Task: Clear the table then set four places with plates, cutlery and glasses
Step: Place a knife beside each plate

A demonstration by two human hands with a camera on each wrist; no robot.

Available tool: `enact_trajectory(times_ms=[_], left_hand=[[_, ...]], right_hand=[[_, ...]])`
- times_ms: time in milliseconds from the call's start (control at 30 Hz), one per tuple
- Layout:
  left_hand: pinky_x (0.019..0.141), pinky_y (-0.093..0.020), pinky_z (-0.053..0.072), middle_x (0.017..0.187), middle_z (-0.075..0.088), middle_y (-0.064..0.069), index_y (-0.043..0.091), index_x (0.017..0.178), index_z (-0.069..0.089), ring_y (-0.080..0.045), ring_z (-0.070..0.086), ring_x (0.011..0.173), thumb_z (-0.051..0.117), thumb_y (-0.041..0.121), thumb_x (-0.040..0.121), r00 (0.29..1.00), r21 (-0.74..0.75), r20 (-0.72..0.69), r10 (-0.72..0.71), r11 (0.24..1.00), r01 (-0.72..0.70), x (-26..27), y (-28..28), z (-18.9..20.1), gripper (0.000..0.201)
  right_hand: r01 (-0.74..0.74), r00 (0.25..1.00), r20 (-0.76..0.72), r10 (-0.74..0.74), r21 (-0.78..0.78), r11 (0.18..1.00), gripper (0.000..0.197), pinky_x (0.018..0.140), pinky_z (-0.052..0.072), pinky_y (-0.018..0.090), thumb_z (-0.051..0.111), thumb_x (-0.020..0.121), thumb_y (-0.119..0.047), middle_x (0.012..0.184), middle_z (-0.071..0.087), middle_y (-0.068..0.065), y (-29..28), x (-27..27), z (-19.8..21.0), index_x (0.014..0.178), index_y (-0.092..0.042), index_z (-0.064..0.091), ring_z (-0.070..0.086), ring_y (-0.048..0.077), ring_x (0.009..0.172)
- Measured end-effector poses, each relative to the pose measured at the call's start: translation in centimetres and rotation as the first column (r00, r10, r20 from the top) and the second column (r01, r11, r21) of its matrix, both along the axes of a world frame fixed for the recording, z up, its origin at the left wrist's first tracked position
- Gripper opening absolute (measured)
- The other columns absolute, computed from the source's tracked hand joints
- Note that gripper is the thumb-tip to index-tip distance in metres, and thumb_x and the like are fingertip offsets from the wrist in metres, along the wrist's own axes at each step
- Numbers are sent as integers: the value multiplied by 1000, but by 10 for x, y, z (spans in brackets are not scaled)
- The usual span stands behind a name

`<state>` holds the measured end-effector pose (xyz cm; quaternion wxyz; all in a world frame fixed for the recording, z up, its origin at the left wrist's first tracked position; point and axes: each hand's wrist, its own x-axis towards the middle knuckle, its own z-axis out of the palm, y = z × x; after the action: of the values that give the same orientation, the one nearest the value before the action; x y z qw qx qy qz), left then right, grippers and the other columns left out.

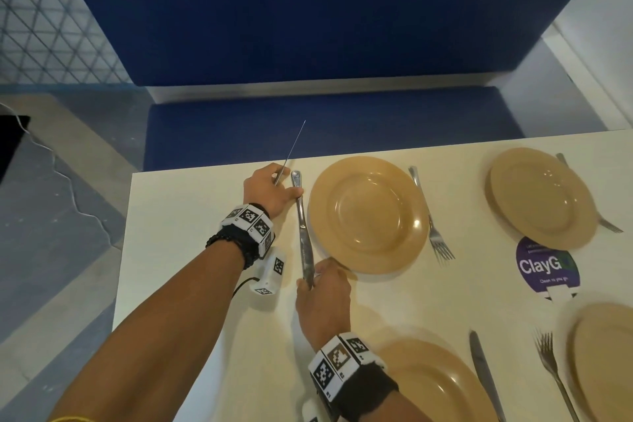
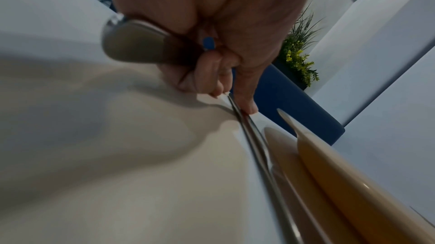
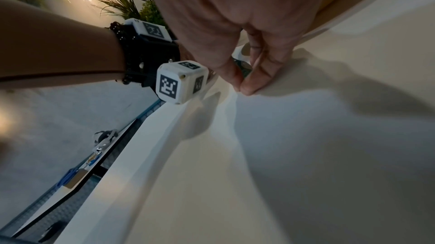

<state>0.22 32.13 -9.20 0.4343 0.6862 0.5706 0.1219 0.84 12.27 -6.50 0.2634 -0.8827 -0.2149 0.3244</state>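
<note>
We see the left hand (image 1: 270, 190) at the far edge of the desk (image 1: 205, 202), fingers curled around a second knife (image 1: 291, 154) whose thin blade juts out past the desk edge over the blue bench seat (image 1: 342, 127). Its thumb rests against the handle of the knife (image 1: 303, 226) that lies flat on the desk. The right hand (image 1: 323, 298) sits nearer to us, thumb and fingers pinching the blade end of that same flat knife, so the knife runs lengthwise between the two hands. In the left wrist view the knife (image 2: 256, 147) lies just beside the rim of a tan plate (image 2: 334, 179), though we cannot tell whether they touch.

That plate (image 1: 368, 214) lies just to the right of both hands, with a fork (image 1: 431, 216) on its far side from them. Farther right sits another plate (image 1: 541, 197) with a fork (image 1: 609, 225) partly under its rim. Close to the right wrist a third plate (image 1: 435, 384) lies, then a knife (image 1: 484, 377), a fork (image 1: 553, 373) and a fourth plate (image 1: 606, 363). A purple sticker (image 1: 546, 265) reading "ClayG" marks the desk between the plates.
</note>
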Motion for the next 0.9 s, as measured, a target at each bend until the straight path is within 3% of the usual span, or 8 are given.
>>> enact_trajectory(times_ms=[133, 367, 533, 667, 700, 767, 833, 900], left_hand=[[82, -27, 45, 91, 70, -1, 19, 113, 69, -19, 63, 86, 85, 38, 75, 1000, 12, 9, -1, 1000, 1, -1, 0, 0, 45], [87, -31, 48, 94, 68, -1, 19, 112, 69, -19, 61, 88, 83, 43, 76, 1000, 19, 16, 8, 1000, -9, -2, -1, 0, 46], [89, -30, 45, 103, 64, 2, 19, 116, 67, -19, 60, 95, 77, 49, 81, 999, 2, 23, 48, 999, -48, -3, -2, 2, 47], [94, -38, 48, 103, 65, -2, 14, 113, 67, -24, 59, 96, 55, 52, 95, 992, -7, 6, 123, 992, -123, -15, -7, 7, 43], [88, -40, 51, 99, 66, -7, 12, 111, 68, -27, 60, 92, 49, 48, 98, 982, -42, 52, 184, 982, -181, -21, -7, 9, 43], [62, -33, 51, 82, 60, -9, 10, 112, 70, -22, 55, 70, 42, 39, 103, 912, -253, 232, 338, 926, -279, -34, -11, 22, 41], [45, -24, 35, 66, 46, -3, 9, 112, 71, -13, 38, 53, 37, 37, 107, 865, -442, 375, 334, 885, -150, -47, -19, 45, 44], [41, -22, 26, 59, 38, 0, 6, 114, 70, -11, 28, 47, 35, 39, 108, 842, -519, 500, 200, 848, 107, -55, -37, 76, 48]], right_hand=[[-1, 1000, 15, 1, 13, 1000, 22, 82, 53, 35, 65, 93, -17, 109, 58, 5, -1, -1, -2, 112, -12, 54, 62, 22, 93], [1, 999, 36, -1, 8, 1000, 19, 78, 50, 31, 65, 93, -19, 109, 57, 5, -1, 1, -3, 108, -12, 53, 56, 17, 85], [-8, 1000, 25, 8, -1, 1000, 29, 86, 49, 33, 65, 94, -19, 117, 54, 6, -2, 2, 0, 118, -9, 52, 55, 19, 93], [-18, 1000, -24, 18, 10, 1000, 41, 92, 48, 31, 68, 92, -25, 122, 48, 4, -10, 2, 14, 123, -8, 47, 57, 23, 110], [-36, 999, -31, 37, 41, 999, 38, 91, 47, 29, 68, 92, -27, 121, 47, 1, -14, 3, 21, 119, -12, 47, 57, 21, 108], [-83, 996, -8, 85, 112, 990, 28, 81, 44, 21, 67, 92, -32, 113, 48, -5, -25, 15, 43, 109, -20, 48, 55, 11, 95], [-78, 997, 4, 79, 217, 973, 19, 72, 42, 16, 66, 93, -33, 103, 57, -7, -27, 39, 73, 102, -22, 53, 55, 5, 85], [14, 994, -106, 22, 325, 946, 11, 64, 42, 16, 64, 93, -34, 87, 64, -5, -22, 71, 107, 96, -25, 59, 59, 8, 75]])
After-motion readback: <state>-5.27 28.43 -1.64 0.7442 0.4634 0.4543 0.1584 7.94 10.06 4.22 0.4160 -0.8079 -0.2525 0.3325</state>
